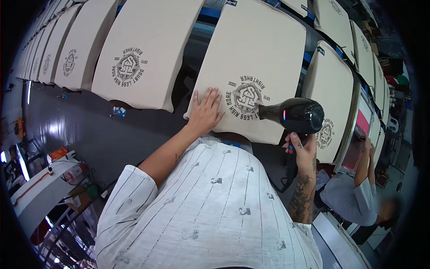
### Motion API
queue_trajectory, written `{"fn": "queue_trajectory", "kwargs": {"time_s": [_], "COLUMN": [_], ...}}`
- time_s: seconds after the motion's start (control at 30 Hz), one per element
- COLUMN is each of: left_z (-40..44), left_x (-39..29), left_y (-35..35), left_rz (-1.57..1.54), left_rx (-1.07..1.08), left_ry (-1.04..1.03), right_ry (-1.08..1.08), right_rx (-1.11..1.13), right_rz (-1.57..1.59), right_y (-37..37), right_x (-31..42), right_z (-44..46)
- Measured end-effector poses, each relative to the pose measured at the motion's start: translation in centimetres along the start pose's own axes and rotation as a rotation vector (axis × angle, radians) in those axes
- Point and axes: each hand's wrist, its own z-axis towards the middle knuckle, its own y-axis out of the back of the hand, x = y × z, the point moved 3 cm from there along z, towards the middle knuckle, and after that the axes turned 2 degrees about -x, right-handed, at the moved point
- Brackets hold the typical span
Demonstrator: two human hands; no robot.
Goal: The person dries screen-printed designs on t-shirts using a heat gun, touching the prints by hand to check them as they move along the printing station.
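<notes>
L hand (205, 110) palm-dn on cloth (253, 56)

Middle cream panel (257, 45) has a round black print (247, 99); I can make out RISKTAKER, LESS RISK MORE and a little ESTD. The left panel (150, 38) gives the whole line: DOUBT LESS RISK MORE, plus RISKTAKER. Blue label (231, 2) up top's too tiny to read tbh.

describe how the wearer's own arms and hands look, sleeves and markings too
The left grip is an ungloved hand; the left forearm bears a small dark tattoo. The right grip, also ungloved, has a small dark mark near the thumb, and the right forearm carries dense dark tattoos. The left sleeve is short, white, with thin dark stripes.
</notes>
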Motion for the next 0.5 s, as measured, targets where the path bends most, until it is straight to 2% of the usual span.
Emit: {"fn": "queue_trajectory", "kwargs": {"time_s": [0.2, 0.5], "left_z": [0.3, -0.2], "left_x": [-0.8, 0.6], "left_y": [-0.3, 1.1], "left_rz": [-0.019, 0.031], "left_rx": [0.004, -0.006], "left_ry": [-0.05, 0.03], "right_ry": [0.06, 0.077], "right_rx": [-0.049, 0.101], "right_rz": [0.039, 0.029], "right_y": [0.8, -4.8], "right_x": [1.5, 3.2], "right_z": [4.6, 9.3]}}
